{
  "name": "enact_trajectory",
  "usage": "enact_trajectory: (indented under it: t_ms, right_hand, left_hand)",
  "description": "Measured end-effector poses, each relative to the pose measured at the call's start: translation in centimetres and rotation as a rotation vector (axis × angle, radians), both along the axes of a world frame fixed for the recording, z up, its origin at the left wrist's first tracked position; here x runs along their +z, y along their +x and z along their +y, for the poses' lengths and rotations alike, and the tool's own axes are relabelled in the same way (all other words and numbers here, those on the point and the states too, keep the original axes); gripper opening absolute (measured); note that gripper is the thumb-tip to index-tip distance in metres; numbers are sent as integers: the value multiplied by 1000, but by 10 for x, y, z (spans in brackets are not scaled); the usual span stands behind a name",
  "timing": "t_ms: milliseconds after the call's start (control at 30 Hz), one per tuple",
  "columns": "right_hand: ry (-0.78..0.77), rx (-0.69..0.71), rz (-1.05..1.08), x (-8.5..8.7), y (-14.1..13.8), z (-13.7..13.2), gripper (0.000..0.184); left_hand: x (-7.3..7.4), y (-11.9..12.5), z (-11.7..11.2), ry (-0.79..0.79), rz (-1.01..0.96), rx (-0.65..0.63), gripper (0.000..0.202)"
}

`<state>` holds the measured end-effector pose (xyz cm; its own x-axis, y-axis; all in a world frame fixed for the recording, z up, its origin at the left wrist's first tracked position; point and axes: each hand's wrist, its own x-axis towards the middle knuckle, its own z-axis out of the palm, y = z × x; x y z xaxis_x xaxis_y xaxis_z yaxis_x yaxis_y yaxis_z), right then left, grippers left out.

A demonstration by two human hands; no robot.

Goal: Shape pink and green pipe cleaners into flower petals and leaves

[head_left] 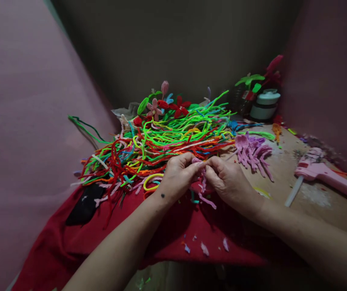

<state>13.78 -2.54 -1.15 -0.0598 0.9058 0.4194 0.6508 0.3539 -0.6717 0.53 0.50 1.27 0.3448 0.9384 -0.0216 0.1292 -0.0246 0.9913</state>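
My left hand [179, 173] and my right hand [229, 182] meet fingertip to fingertip above the front of the table. Both are closed in a pinch on a pink pipe cleaner [202, 184], whose fuzzy ends hang below the fingers. Just beneath lies another short pink piece [207, 201] on red cloth. To the right of my right hand lies a bunch of pink and lilac pipe-cleaner pieces [253, 153]. Behind my hands spreads a large heap of loose pipe cleaners [173, 133] in green, red, yellow and white. My fingers partly hide the held piece.
A pink hot glue gun [321, 171] rests at the right on the tan board [285, 161]. A black phone-like slab [84, 204] lies left on the red cloth [173, 238]. Pipe-cleaner flowers [181, 107] and a lidded jar [264, 105] stand behind. Pink panels flank both sides.
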Motion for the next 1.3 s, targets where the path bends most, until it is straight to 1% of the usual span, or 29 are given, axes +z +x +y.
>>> enact_trajectory:
  t_ms: [67,133,200,267,333,400,467,500,567,633,733,833,900,933,1033,1100,1167,1233,1300]
  right_hand:
    - [-36,20,30,0,0,1,17]
    - [-106,43,97,-1,1,2,16]
    - [-160,37,164,-3,1,3,14]
    - [-177,22,196,-5,1,3,13]
    - [-207,68,249,-4,1,3,14]
    - [-310,156,369,-1,1,3,17]
    - [-462,218,491,6,2,3,19]
    - [-532,226,529,10,2,3,19]
    - [-608,206,570,16,3,2,19]
    - [-613,171,602,18,3,1,20]
    - [-576,146,644,16,2,1,24]
    - [-512,170,646,12,1,2,26]
    - [-508,183,640,9,1,4,26]
    - [-521,187,638,8,1,5,25]
    - [-557,199,630,6,3,7,24]
    - [-565,206,607,7,4,7,23]
    - [-577,206,556,9,5,6,22]
    - [-565,208,520,11,5,4,21]
    - [-539,218,522,12,4,3,21]
  left_hand:
    - [0,-1,1,20,30,-1,18]
    - [-1,-1,2,39,59,0,17]
    - [-1,-1,2,53,85,-8,18]
    - [0,-1,2,44,79,-19,19]
    - [1,-2,2,15,43,-26,20]
    - [2,-4,4,-13,6,-40,21]
    - [3,-7,6,-40,-9,-72,22]
    - [3,-9,8,-53,-8,-92,23]
    - [3,-12,10,-71,4,-123,23]
    - [3,-13,12,-72,22,-124,24]
    - [0,-11,11,-68,-10,-67,24]
    - [-7,-6,8,-183,-204,-39,24]
    - [-11,-4,7,-278,-320,-42,25]
    - [-12,-3,7,-292,-340,-39,26]
    - [-8,-3,6,-202,-260,-21,25]
    - [-2,-4,6,-145,-187,-34,21]
    - [2,-5,5,-127,-142,-63,19]
    - [3,-5,4,-113,-137,-63,18]
    - [-1,-3,3,-105,-183,-26,19]
